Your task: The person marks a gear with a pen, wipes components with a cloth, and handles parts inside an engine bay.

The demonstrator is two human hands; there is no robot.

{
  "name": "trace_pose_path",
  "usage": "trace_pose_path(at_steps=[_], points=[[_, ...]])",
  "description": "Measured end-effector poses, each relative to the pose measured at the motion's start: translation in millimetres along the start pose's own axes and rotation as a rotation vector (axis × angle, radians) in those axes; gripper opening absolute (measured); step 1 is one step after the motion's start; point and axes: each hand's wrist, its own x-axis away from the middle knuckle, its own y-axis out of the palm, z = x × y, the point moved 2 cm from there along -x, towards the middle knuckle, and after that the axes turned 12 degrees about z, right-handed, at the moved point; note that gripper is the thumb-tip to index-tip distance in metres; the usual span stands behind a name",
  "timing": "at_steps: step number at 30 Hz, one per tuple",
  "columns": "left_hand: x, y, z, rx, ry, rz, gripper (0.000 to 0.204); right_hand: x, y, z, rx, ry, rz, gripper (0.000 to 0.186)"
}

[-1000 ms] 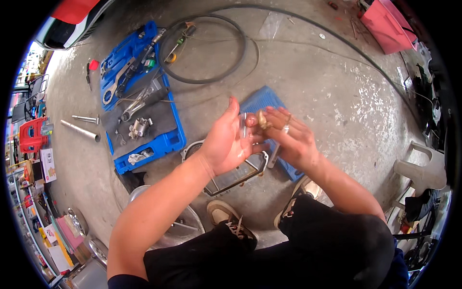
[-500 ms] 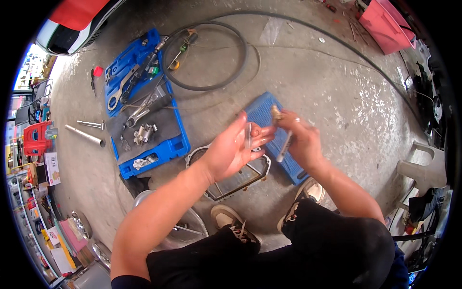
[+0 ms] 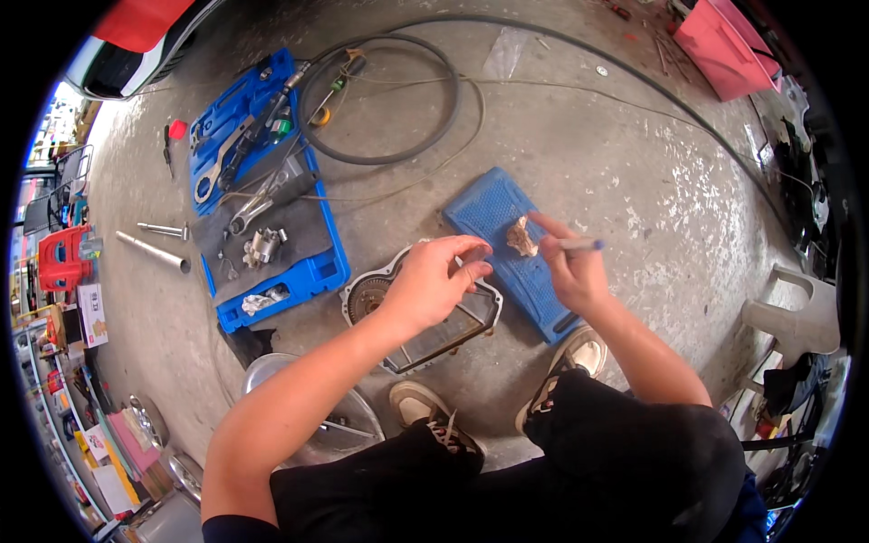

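Observation:
My right hand is closed round a slim pen-like stick with a bluish end, which points right. At its fingertips is a crumpled, brown-stained wad of tissue or cloth, above a blue textured plastic panel. To the left, my left hand has its fingers curled and thumb drawn in; whatever lies between them is hidden. Below that hand, a metal housing cover with a round gear-like part at its left side rests on the floor, partly covered by my hand and forearm.
An open blue tool case lies at the left with wrenches and a small metal part. Beside it are a metal tube and a T-shaped tool. A black hose coils beyond. Near my left foot stands a metal basin.
My left hand has turned from open-palmed with a clear piece at its fingers to curled. My right hand's stick has swung from pointing down to pointing right.

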Motion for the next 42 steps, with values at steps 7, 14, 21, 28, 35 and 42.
trace_pose_path(at_steps=[7,14,21,28,35,42], points=[[3.1,8.9,20.4,-0.195,0.484,0.057,0.023,-1.4,-22.3,-47.5,-0.906,0.268,0.051,0.019],[6.0,16.2,22.9,-0.009,0.42,0.021,0.022,3.1,-25.0,-46.7,-0.888,0.124,0.076,0.015],[4.7,16.4,41.0,-0.083,0.56,0.051,0.019,2.8,-19.3,-46.4,-0.861,0.099,0.026,0.015],[5.7,19.3,30.7,-0.135,0.406,0.07,0.015,7.3,-1.7,-41.0,-0.924,0.273,-0.084,0.017],[8.0,20.1,40.6,-0.146,0.528,0.137,0.015,-10.5,-20.0,-37.2,-0.818,0.456,-0.181,0.053],[3.3,30.5,32.8,0.074,0.421,0.122,0.013,-1.8,2.9,-43.9,-0.837,0.407,-0.098,0.049]])
